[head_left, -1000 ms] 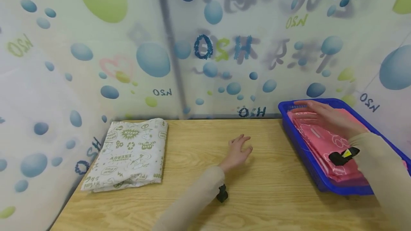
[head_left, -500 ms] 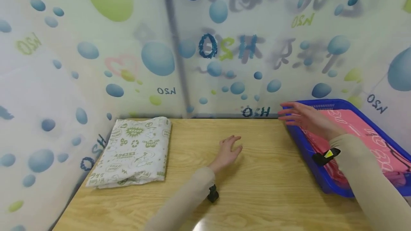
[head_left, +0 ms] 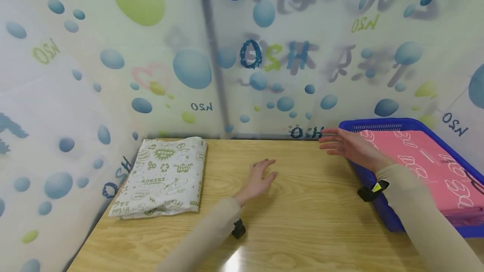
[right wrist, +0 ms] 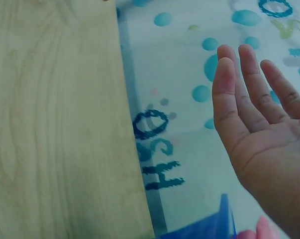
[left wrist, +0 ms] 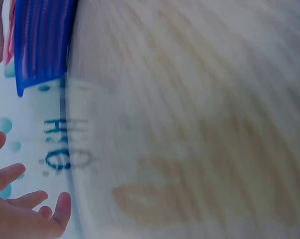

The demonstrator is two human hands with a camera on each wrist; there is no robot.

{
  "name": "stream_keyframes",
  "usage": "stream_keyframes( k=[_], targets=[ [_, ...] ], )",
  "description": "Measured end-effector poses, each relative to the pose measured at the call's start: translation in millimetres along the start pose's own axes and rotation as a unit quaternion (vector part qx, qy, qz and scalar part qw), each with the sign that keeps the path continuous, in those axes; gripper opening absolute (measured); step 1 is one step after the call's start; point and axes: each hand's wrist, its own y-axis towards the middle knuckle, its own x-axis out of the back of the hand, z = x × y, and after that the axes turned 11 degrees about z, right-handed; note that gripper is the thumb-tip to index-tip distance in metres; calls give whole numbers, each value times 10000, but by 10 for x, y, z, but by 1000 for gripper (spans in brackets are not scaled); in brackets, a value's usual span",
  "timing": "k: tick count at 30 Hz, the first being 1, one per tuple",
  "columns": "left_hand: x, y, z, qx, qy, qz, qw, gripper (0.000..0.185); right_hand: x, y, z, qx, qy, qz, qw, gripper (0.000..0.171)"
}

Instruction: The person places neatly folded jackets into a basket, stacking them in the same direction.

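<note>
My left hand (head_left: 257,183) hovers over the middle of the wooden table, fingers loosely spread and holding nothing. In the left wrist view its fingers (left wrist: 28,200) show at the lower left. My right hand (head_left: 353,149) is raised over the left rim of the blue basket (head_left: 378,207), its fingers extended and nothing in them; the right wrist view shows the bare palm (right wrist: 279,149). Inside the basket lies a folded pink cloth (head_left: 431,158) with white lettering. Left of my left hand, a folded white cloth (head_left: 162,175) with green print lies on the table.
A wood-grain table (head_left: 295,213) spans the front. Behind it and at the left hangs a white curtain (head_left: 234,91) printed with blue and green bubbles. The basket stands at the table's right side, close to the curtain.
My right hand has moved left from over the pink cloth to the basket's left rim, uncovering more of the cloth. My left hand has shifted slightly left. The head view has turned a little left.
</note>
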Motion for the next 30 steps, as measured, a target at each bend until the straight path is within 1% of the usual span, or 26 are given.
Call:
stream_keyframes(
  k=[6, 12, 14, 16, 19, 22, 24, 27, 29, 30],
  targets=[
    [227, -77, 72, 76, 86, -258, 9996, 42, -76, 133, -112, -165, -381, 82, 9991, 41],
    [429, -143, 137, 105, 321, -425, 9985, 42, -194, 317, -232, -727, -818, -18, 9940, 48],
    [491, -166, 174, 63, 411, -515, 9978, 41, -238, 375, -272, -882, -942, 33, 9916, 50],
    [547, -191, 216, 24, 491, -589, 9971, 40, -284, 429, -310, -945, -1043, 136, 9899, 49],
    [626, -233, 271, -65, 613, -728, 9954, 39, -347, 495, -364, -988, -1121, 214, 9885, 47],
    [706, -292, 308, -30, 627, -813, 9947, 39, -408, 546, -418, -999, -1143, 231, 9881, 45],
    [766, -341, 326, 69, 550, -844, 9949, 39, -451, 572, -454, -1016, -1143, 252, 9879, 45],
    [859, -415, 359, 245, 633, -855, 9940, 39, -519, 605, -512, -1095, -1077, 293, 9877, 47],
    [920, -455, 386, 314, 826, -859, 9924, 40, -553, 620, -544, -1142, -1037, 361, 9874, 48],
    [950, -476, 395, 288, 942, -873, 9913, 40, -569, 629, -559, -1139, -997, 417, 9876, 49]
  ],
)
